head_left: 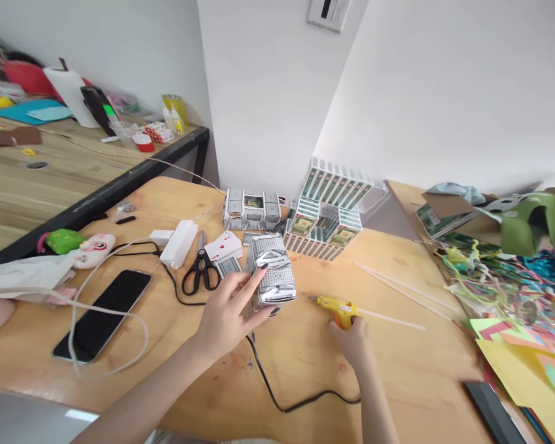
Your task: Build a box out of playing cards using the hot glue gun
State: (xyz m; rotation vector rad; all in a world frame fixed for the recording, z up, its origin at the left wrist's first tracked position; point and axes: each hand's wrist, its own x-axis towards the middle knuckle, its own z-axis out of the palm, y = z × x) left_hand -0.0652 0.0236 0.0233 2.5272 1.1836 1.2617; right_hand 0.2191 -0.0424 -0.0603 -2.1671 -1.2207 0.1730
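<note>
My left hand (231, 311) is closed on a block built of playing cards (272, 271), with grey patterned backs showing, held over the middle of the table. In my right hand (354, 339) is a yellow hot glue gun (337, 308), its nozzle pointing left towards the block. A clear glue stick (391, 319) extends from the gun's back end. Behind the block lies a longer card-covered piece (252, 209). Loose playing cards (224, 245) and black-handled scissors (200, 270) rest left of the block. My fingers partly cover the block's left side.
A stack of small card boxes (328, 213) stands at the back. Left are a white power strip (179, 243), a phone (104, 314) and looped white cable. Two glue sticks (407, 290) lie to the right, near coloured paper (522, 370). A black cord (277, 401) curves across the front.
</note>
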